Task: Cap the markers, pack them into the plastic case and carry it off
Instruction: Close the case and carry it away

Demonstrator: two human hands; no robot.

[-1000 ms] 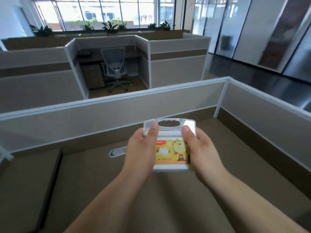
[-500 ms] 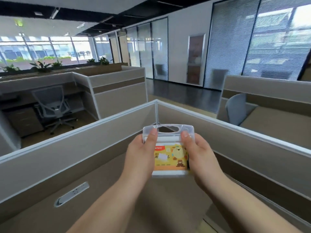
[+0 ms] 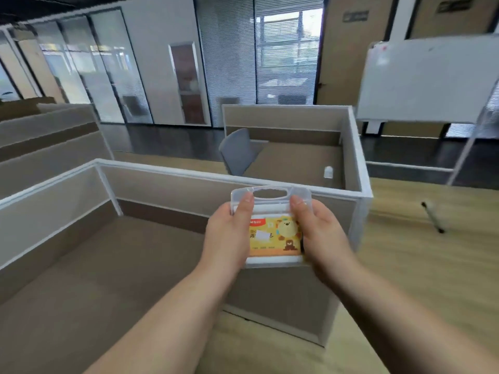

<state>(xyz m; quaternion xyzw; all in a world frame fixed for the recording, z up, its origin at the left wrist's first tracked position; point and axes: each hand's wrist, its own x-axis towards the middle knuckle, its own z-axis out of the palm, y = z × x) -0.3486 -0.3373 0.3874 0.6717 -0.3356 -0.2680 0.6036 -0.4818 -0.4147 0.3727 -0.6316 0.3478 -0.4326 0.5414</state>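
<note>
A clear plastic case (image 3: pixel 271 233) with a carry handle on top and a yellow cartoon-bear label is closed and held up in the air in front of me. My left hand (image 3: pixel 228 233) grips its left side, thumb lying on the lid. My right hand (image 3: pixel 322 233) grips its right side, thumb on the lid too. The markers inside are hidden behind the label.
Below left lies a brown desk (image 3: pixel 102 271) walled by grey partitions (image 3: pixel 172 182). Another cubicle with a grey chair (image 3: pixel 239 152) stands behind. A whiteboard on a stand (image 3: pixel 426 79) is at the right over wooden floor (image 3: pixel 421 265). Glass office walls stand at the back.
My view has swung to the right, from the desk toward the aisle and whiteboard. The case stays gripped in both hands in front of me.
</note>
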